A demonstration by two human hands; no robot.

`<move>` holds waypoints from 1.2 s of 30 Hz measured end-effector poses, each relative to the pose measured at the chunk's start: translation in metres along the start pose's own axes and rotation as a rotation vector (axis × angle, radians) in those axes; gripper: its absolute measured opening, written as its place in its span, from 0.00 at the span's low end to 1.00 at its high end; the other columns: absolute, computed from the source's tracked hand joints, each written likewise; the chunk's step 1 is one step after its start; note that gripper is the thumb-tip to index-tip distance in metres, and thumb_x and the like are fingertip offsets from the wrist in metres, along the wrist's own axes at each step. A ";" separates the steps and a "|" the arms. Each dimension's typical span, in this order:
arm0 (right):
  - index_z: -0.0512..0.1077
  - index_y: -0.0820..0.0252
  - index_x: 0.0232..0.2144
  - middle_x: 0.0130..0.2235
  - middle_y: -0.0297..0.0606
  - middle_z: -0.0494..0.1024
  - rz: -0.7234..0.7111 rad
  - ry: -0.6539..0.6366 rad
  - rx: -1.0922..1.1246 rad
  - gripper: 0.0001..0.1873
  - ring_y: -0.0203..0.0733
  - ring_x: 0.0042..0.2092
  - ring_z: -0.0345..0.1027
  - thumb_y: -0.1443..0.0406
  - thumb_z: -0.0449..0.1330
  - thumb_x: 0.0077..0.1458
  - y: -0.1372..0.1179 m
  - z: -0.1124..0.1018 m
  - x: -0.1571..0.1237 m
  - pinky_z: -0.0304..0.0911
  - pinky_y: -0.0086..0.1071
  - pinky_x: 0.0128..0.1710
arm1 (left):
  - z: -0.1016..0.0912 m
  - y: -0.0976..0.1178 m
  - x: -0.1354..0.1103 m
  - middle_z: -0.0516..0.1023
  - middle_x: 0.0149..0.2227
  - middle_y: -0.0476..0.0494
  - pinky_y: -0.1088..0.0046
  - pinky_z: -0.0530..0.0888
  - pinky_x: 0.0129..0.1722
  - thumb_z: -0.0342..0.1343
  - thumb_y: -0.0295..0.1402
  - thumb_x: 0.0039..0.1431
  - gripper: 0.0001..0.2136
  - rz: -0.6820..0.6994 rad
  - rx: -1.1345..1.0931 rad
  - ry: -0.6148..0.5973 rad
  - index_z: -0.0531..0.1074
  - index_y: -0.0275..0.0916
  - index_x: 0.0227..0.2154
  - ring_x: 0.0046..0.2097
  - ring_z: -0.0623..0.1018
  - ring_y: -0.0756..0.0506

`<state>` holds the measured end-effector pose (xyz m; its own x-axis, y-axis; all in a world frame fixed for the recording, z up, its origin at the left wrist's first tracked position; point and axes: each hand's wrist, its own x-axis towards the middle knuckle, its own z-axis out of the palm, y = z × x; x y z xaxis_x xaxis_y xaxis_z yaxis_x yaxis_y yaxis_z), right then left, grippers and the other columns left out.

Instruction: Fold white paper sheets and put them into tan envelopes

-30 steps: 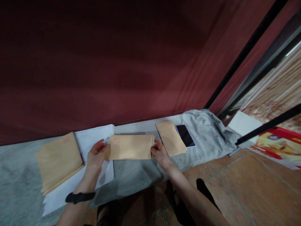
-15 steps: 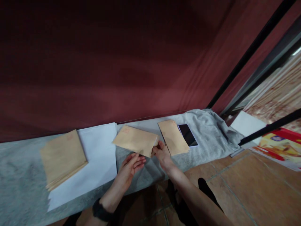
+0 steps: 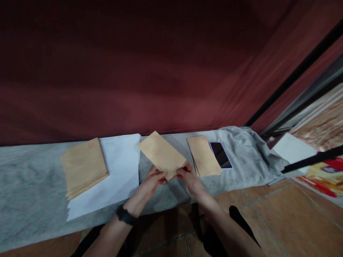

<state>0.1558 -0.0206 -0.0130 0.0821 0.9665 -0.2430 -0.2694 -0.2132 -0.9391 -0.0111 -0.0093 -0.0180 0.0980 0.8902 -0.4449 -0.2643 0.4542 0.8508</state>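
A brown paper envelope (image 3: 162,152) slants in front of me, its near end between my two hands. My left hand (image 3: 153,180) pinches the envelope's near left corner, with the thumb on top. At the near right corner, my right hand (image 3: 187,175) grips the same end with bent fingers. The end between the hands looks creased or folded. Just right of my right hand lies a small stack of brown envelopes (image 3: 205,157). Farther left, a thicker stack of brown envelopes (image 3: 85,166) rests on white paper sheets (image 3: 122,171).
A grey cloth (image 3: 34,185) covers the long narrow surface. A phone (image 3: 221,155) lies beside the right envelopes. Behind rises a dark red panel (image 3: 139,107). Black bars (image 3: 297,78), a white box-like object (image 3: 293,150) and a colourful printed package (image 3: 324,176) are at right.
My left hand has closed on the near end of the envelope. The envelope has turned, its far end swinging up and away, and its open-looking right end is now bent between both hands.
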 end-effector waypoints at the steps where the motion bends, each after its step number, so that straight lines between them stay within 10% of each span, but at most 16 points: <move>1: 0.71 0.55 0.37 0.33 0.32 0.77 0.005 0.015 -0.029 0.18 0.40 0.34 0.71 0.60 0.62 0.40 0.000 -0.004 0.000 0.70 0.31 0.31 | -0.004 0.003 0.002 0.80 0.33 0.48 0.79 0.69 0.24 0.67 0.28 0.41 0.22 0.000 0.038 0.001 0.72 0.37 0.43 0.28 0.77 0.51; 11: 0.73 0.55 0.39 0.36 0.34 0.77 -0.171 0.106 -0.368 0.13 0.42 0.39 0.72 0.65 0.59 0.48 0.008 -0.032 0.021 0.70 0.39 0.47 | -0.023 0.019 0.013 0.71 0.22 0.57 0.78 0.65 0.21 0.57 0.25 0.44 0.24 -0.039 0.446 0.002 0.66 0.39 0.48 0.22 0.72 0.50; 21: 0.73 0.56 0.56 0.61 0.43 0.72 -0.666 -0.278 -1.050 0.23 0.44 0.62 0.65 0.73 0.52 0.61 0.017 -0.024 0.023 0.61 0.44 0.63 | -0.037 0.033 0.006 0.69 0.20 0.55 0.75 0.67 0.25 0.56 0.30 0.55 0.02 0.074 0.914 0.088 0.67 0.42 0.31 0.24 0.74 0.47; 25: 0.73 0.54 0.57 0.60 0.41 0.73 -0.660 -0.290 -1.152 0.24 0.44 0.61 0.66 0.74 0.54 0.61 0.015 -0.023 0.028 0.62 0.44 0.61 | -0.030 0.033 0.004 0.76 0.32 0.47 0.71 0.73 0.38 0.52 0.33 0.62 0.04 0.348 1.142 0.223 0.71 0.42 0.34 0.37 0.79 0.44; 29: 0.74 0.55 0.56 0.60 0.41 0.74 -0.623 -0.291 -1.188 0.23 0.44 0.59 0.68 0.74 0.54 0.61 0.009 -0.021 0.030 0.63 0.41 0.59 | -0.021 0.016 0.013 0.75 0.56 0.36 0.62 0.69 0.60 0.45 0.32 0.67 0.15 0.820 1.358 0.058 0.73 0.38 0.50 0.58 0.74 0.41; 36: 0.75 0.55 0.52 0.56 0.39 0.77 -0.595 -0.295 -1.143 0.20 0.43 0.56 0.70 0.74 0.54 0.62 0.005 -0.017 0.033 0.63 0.39 0.57 | -0.019 -0.010 0.049 0.60 0.70 0.42 0.57 0.57 0.68 0.38 0.37 0.72 0.23 0.832 1.644 -0.047 0.62 0.42 0.65 0.70 0.59 0.42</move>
<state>0.1736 0.0077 -0.0293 -0.3438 0.9174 0.2006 0.7028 0.3930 -0.5930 -0.0223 0.0292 -0.0535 0.4790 0.8620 0.1657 0.8357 -0.5056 0.2143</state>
